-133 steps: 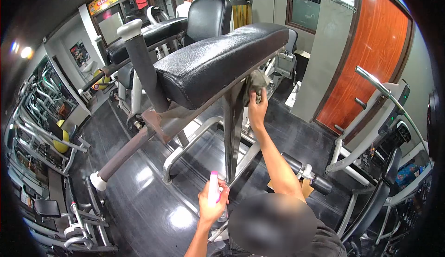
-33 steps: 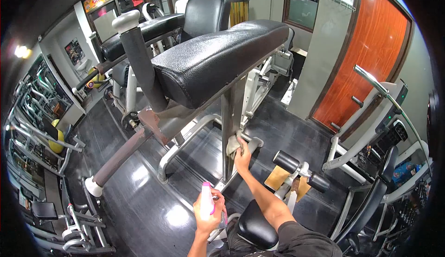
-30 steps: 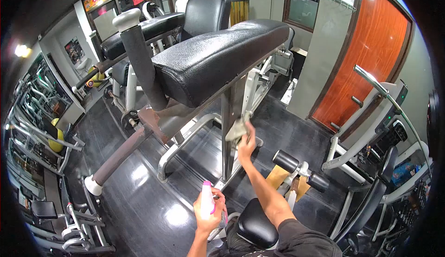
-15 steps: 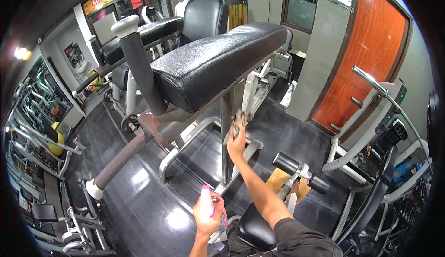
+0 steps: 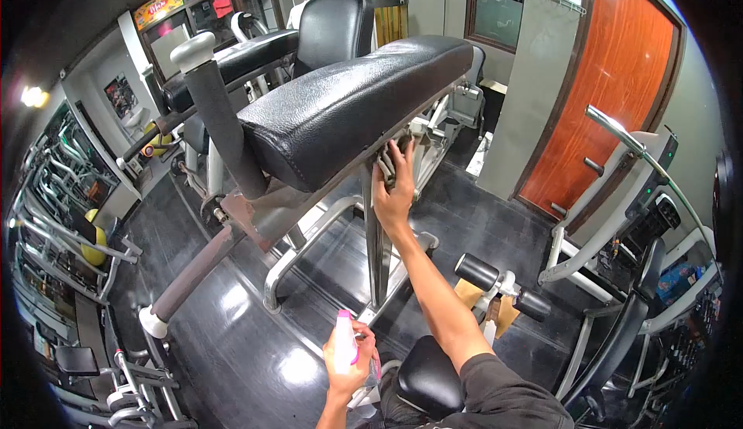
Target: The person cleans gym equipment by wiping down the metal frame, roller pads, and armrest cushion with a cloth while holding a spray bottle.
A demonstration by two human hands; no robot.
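My right hand point(image 5: 395, 197) is closed around a greyish cloth point(image 5: 386, 164). It presses the cloth to the top of the upright metal post point(image 5: 377, 259), just under the long black arm pad point(image 5: 348, 92) of a gym machine. Low in the view, my left hand point(image 5: 354, 371) grips a spray bottle point(image 5: 343, 342) with a white and pink head. Fingers hide most of the bottle's body.
A black seat point(image 5: 429, 375) and foam rollers point(image 5: 503, 290) lie in front of me. Silver frame tubes point(image 5: 294, 263) run along the dark floor. More machines stand left and right, and an orange door point(image 5: 611, 81) is at the right.
My right hand and the cloth have slid up the post to just below the pad. My left hand stays in place with the spray bottle.
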